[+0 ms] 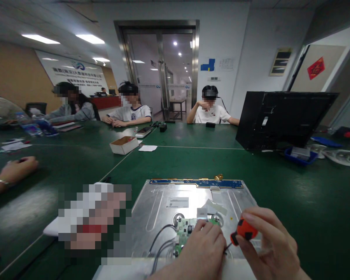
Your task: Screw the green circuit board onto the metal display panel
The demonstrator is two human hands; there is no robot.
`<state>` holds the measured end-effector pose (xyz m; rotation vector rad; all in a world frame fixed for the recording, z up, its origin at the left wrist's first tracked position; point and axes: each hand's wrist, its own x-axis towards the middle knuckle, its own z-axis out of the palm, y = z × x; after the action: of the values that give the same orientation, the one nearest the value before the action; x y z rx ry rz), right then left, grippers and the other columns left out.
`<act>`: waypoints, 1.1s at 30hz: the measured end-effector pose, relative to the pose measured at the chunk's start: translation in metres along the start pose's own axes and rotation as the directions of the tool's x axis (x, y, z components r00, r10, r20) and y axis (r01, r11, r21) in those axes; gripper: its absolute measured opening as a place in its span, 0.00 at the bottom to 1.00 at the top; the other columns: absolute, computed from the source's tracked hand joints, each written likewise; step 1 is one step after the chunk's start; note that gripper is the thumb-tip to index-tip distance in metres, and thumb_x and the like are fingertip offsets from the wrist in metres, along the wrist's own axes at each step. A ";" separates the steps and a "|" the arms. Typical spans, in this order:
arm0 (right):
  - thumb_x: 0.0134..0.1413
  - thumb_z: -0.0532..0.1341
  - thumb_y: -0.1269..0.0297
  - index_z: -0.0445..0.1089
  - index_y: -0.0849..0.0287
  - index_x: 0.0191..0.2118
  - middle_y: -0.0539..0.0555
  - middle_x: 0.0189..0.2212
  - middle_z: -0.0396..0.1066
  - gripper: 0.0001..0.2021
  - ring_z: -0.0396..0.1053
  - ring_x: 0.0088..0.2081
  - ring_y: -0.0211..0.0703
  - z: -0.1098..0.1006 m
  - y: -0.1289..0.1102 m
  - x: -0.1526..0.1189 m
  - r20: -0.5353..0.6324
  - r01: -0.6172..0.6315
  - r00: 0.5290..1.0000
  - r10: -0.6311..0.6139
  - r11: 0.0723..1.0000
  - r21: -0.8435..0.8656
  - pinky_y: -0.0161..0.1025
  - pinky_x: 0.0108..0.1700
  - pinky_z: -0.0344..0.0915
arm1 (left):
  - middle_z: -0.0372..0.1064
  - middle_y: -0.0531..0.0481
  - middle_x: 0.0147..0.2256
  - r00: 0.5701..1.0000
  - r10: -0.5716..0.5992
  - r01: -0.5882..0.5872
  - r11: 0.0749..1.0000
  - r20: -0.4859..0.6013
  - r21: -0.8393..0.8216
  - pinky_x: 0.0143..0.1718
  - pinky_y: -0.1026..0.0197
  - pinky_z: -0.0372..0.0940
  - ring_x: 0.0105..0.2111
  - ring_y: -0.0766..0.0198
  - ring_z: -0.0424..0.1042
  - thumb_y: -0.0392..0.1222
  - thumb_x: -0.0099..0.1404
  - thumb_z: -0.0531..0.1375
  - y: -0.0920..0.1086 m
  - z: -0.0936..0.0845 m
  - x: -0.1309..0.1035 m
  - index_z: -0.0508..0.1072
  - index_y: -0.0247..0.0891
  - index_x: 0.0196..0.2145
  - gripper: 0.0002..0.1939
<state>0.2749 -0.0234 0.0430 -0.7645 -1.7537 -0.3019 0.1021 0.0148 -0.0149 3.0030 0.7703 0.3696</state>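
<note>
Head view: I record the right hand (275, 240) pinching the orange screwdriver (246, 229); the left hand (205, 240), grip not determinable, covers part of the green circuit board (181, 226) on the metal panel (160, 210). Black cables (157, 252) reach the board; I judge the screwdriver work unfinished.

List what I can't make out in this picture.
Head view throughout:
Part of the green circuit board: hidden by the left hand.
Tip of the screwdriver: too small and dark beside that hand.
Print on the white label: too small.
Screen of the black monitor: faces away.
</note>
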 end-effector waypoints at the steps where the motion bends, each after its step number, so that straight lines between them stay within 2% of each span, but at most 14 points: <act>1: 0.55 0.58 0.77 0.64 0.61 0.53 0.55 0.41 0.68 0.19 0.71 0.39 0.41 0.000 0.000 0.001 -0.006 0.006 1.000 -0.006 1.000 -0.005 0.39 0.33 0.70 | 0.71 0.47 0.39 1.000 -0.001 0.001 1.000 -0.001 -0.002 0.43 0.53 0.58 0.40 0.55 0.68 0.42 0.65 0.62 0.000 0.000 0.000 0.69 0.34 0.38 0.09; 10: 0.55 0.58 0.78 0.64 0.62 0.52 0.56 0.41 0.68 0.18 0.71 0.40 0.41 0.001 -0.001 0.001 -0.007 0.018 1.000 -0.018 1.000 -0.010 0.38 0.34 0.71 | 0.71 0.47 0.41 1.000 -0.019 0.019 1.000 0.004 -0.015 0.45 0.53 0.57 0.41 0.55 0.68 0.41 0.66 0.60 0.002 -0.004 -0.002 0.69 0.34 0.40 0.08; 15: 0.54 0.58 0.78 0.64 0.62 0.51 0.56 0.40 0.69 0.18 0.72 0.38 0.42 0.000 -0.001 0.004 -0.001 0.039 0.999 -0.039 0.999 -0.009 0.39 0.33 0.71 | 0.70 0.47 0.40 1.000 0.003 -0.003 1.000 0.013 -0.029 0.45 0.53 0.58 0.41 0.55 0.67 0.41 0.64 0.60 0.001 -0.002 -0.002 0.68 0.35 0.39 0.08; 21: 0.55 0.58 0.77 0.65 0.61 0.51 0.56 0.40 0.70 0.18 0.73 0.37 0.42 0.002 -0.002 0.004 -0.010 0.026 1.000 -0.026 1.000 -0.016 0.39 0.32 0.72 | 0.70 0.47 0.40 0.999 -0.021 0.020 0.999 -0.031 -0.036 0.44 0.52 0.58 0.41 0.55 0.68 0.38 0.64 0.59 0.002 -0.001 -0.003 0.67 0.36 0.40 0.07; 27: 0.56 0.59 0.75 0.66 0.61 0.50 0.56 0.41 0.70 0.15 0.72 0.39 0.43 0.004 -0.001 0.000 -0.005 0.016 1.000 -0.017 0.999 -0.047 0.40 0.35 0.72 | 0.70 0.48 0.39 0.997 -0.008 0.006 1.000 -0.083 -0.026 0.43 0.53 0.58 0.41 0.56 0.69 0.38 0.66 0.58 0.003 0.002 -0.002 0.67 0.36 0.41 0.06; 33: 0.56 0.59 0.74 0.67 0.60 0.49 0.56 0.39 0.71 0.14 0.73 0.37 0.43 0.005 -0.001 0.001 -0.015 0.008 1.000 -0.009 0.999 -0.048 0.38 0.33 0.72 | 0.71 0.48 0.40 0.997 -0.016 0.014 1.000 -0.073 -0.028 0.43 0.53 0.58 0.40 0.56 0.69 0.38 0.66 0.59 0.003 0.003 -0.002 0.68 0.35 0.40 0.06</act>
<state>0.2708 -0.0212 0.0424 -0.7872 -1.7410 -0.3556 0.1025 0.0115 -0.0185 2.9715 0.7861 0.4874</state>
